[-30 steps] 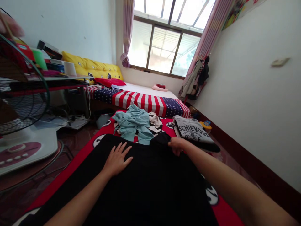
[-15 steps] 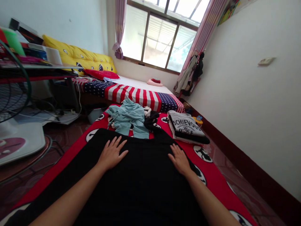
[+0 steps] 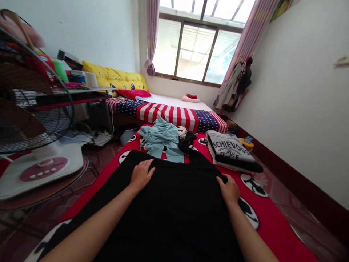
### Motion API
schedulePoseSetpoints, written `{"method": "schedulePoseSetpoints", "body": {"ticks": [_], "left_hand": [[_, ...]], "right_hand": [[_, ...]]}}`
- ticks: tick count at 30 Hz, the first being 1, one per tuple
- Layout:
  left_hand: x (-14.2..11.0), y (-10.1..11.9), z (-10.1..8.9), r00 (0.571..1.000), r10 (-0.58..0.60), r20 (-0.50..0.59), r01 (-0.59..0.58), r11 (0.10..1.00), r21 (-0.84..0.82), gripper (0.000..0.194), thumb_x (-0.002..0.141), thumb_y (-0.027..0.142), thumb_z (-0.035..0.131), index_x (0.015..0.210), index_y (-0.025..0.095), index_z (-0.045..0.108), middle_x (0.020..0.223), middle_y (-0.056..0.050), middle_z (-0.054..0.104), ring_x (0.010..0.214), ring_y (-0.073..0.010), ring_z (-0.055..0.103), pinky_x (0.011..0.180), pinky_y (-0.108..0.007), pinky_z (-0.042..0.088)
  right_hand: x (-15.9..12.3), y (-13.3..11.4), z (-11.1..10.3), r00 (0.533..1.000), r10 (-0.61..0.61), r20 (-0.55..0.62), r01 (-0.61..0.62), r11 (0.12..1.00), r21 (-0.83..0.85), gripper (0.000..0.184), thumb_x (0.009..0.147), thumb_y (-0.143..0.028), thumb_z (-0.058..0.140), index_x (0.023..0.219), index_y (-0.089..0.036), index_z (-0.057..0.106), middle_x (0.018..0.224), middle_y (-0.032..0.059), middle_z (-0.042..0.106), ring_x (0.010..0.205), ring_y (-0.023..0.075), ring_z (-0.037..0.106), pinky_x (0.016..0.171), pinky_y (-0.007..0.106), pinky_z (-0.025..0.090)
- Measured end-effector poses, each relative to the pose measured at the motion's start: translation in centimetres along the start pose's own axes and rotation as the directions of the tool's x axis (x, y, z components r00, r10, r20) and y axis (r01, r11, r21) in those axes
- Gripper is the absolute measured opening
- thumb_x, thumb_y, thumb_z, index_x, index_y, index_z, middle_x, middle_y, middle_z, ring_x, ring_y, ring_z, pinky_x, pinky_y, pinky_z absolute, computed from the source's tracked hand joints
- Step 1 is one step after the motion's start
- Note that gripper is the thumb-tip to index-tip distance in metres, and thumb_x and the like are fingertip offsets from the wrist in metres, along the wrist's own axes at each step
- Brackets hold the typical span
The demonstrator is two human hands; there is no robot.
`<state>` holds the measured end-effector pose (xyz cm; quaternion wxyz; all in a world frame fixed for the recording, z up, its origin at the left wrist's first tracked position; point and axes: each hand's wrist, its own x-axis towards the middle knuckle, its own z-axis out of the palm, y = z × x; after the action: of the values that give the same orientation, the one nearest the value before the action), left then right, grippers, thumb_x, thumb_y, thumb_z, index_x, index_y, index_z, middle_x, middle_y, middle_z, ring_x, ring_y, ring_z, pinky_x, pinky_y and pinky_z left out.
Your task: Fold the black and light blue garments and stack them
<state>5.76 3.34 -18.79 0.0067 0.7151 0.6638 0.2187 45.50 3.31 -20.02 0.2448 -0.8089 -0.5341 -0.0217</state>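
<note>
My left hand lies open and flat, its fingers slightly spread, pressing down on a long black cloth garment. My right hand sits at the garment's right edge, its fingers curled to pinch a fold of the fabric. The garment is spread under both hands on a red floor mat with round black-and-white cartoon prints.

Just past it on the mat lies a crumpled pale teal garment, touching a rumpled dark piece of clothing. To the right sits a folded grey T-shirt printed "SCHIEVOUS", on top of folded black cloth.

Beyond the mat is a low bed with a stars-and-stripes cover, with a yellow cushion along the wall. On the left, a wire-guarded electric fan stands before a desk surface stacked with books.
</note>
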Motion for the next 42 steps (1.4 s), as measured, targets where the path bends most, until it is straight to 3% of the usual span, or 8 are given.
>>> {"method": "schedulePoseSetpoints", "body": {"ticks": [4, 10, 15, 18, 25, 28, 33, 42], "left_hand": [[2.9, -0.5, -0.8, 0.997, -0.072, 0.041, 0.071, 0.997, 0.032, 0.039, 0.09, 0.031, 0.048, 0.128, 0.026, 0.056, 0.115, -0.007, 0.065, 0.106, -0.0232, 0.06, 0.086, -0.031, 0.047], [6.7, -0.3, -1.3, 0.984, -0.105, 0.144, 0.098, 0.994, 0.051, 0.017, 0.077, 0.028, 0.064, 0.093, 0.026, 0.069, 0.087, -0.003, 0.069, 0.082, -0.022, 0.067, 0.069, -0.027, 0.048], [6.8, 0.5, -1.1, 0.994, -0.111, -0.005, 0.111, 0.993, 0.033, 0.026, 0.088, 0.026, 0.045, 0.106, 0.019, 0.062, 0.087, -0.009, 0.068, 0.087, -0.0247, 0.066, 0.075, -0.031, 0.048], [6.5, 0.7, 0.0, 0.992, -0.104, -0.071, 0.104, 0.995, -0.005, 0.029, 0.091, 0.023, 0.039, 0.111, 0.016, 0.058, 0.092, -0.01, 0.067, 0.089, -0.0241, 0.065, 0.079, -0.032, 0.048], [4.4, 0.5, 2.1, 0.997, 0.022, -0.072, -0.024, 0.999, -0.022, 0.045, 0.086, 0.021, 0.05, 0.129, 0.011, 0.048, 0.119, -0.014, 0.06, 0.109, -0.0226, 0.057, 0.096, -0.032, 0.044], [2.8, -0.7, 1.4, 0.997, 0.076, -0.009, -0.076, 0.997, 0.005, 0.049, 0.088, 0.031, 0.051, 0.134, 0.017, 0.047, 0.133, -0.011, 0.054, 0.122, -0.0218, 0.051, 0.105, -0.035, 0.038], [0.4, -4.0, -0.2, 0.996, 0.025, 0.091, -0.032, 0.997, 0.075, 0.054, 0.091, 0.051, 0.043, 0.14, 0.028, 0.045, 0.153, -0.008, 0.036, 0.142, -0.0336, 0.026, 0.112, -0.06, 0.016], [-3.4, -7.5, -2.3, 0.986, -0.003, 0.164, -0.044, 0.958, 0.283, 0.06, 0.094, 0.052, 0.031, 0.148, 0.024, 0.032, 0.157, -0.009, 0.024, 0.145, -0.0284, 0.02, 0.114, -0.051, 0.02]], "right_hand": [[0.3, 0.8, 0.3, 1.0, -0.014, -0.024, 0.015, 0.997, 0.075, 0.041, 0.085, -0.047, 0.048, 0.115, -0.021, 0.062, 0.112, 0.0099, 0.066, 0.099, 0.0294, 0.062, 0.076, 0.036, 0.045], [0.3, 1.1, 0.6, 0.997, -0.043, -0.069, 0.054, 0.986, 0.158, 0.044, 0.081, -0.05, 0.048, 0.107, -0.019, 0.066, 0.104, 0.0115, 0.068, 0.091, 0.0306, 0.062, 0.072, 0.038, 0.044], [0.3, 1.4, 0.5, 0.969, -0.038, -0.243, 0.126, 0.926, 0.357, 0.041, 0.079, -0.048, 0.047, 0.094, -0.016, 0.067, 0.095, 0.0118, 0.069, 0.089, 0.0264, 0.063, 0.081, 0.036, 0.046], [0.2, 1.4, 0.4, 0.959, -0.012, -0.283, 0.115, 0.93, 0.349, 0.041, 0.081, -0.046, 0.044, 0.095, -0.015, 0.066, 0.098, 0.0127, 0.068, 0.093, 0.0249, 0.061, 0.085, 0.034, 0.044], [0.0, 1.0, 0.0, 0.972, 0.087, -0.219, -0.024, 0.961, 0.274, 0.032, 0.076, -0.037, 0.05, 0.095, -0.017, 0.068, 0.093, 0.0125, 0.068, 0.08, 0.0267, 0.059, 0.069, 0.035, 0.041], [-0.1, 0.8, -0.2, 0.974, 0.117, -0.194, -0.067, 0.967, 0.245, 0.032, 0.075, -0.033, 0.052, 0.098, -0.018, 0.067, 0.094, 0.0121, 0.068, 0.08, 0.0269, 0.059, 0.068, 0.034, 0.04], [0.1, 0.8, -0.2, 0.99, 0.077, -0.119, -0.059, 0.987, 0.152, 0.031, 0.081, -0.032, 0.05, 0.103, -0.018, 0.065, 0.095, 0.011, 0.067, 0.084, 0.0259, 0.059, 0.07, 0.033, 0.041], [-1.9, 2.7, -2.1, 0.99, -0.144, 0.016, 0.144, 0.988, -0.047, 0.048, 0.091, -0.039, 0.047, 0.131, -0.013, 0.048, 0.125, 0.0185, 0.056, 0.111, 0.031, 0.052, 0.087, 0.04, 0.041]]}}
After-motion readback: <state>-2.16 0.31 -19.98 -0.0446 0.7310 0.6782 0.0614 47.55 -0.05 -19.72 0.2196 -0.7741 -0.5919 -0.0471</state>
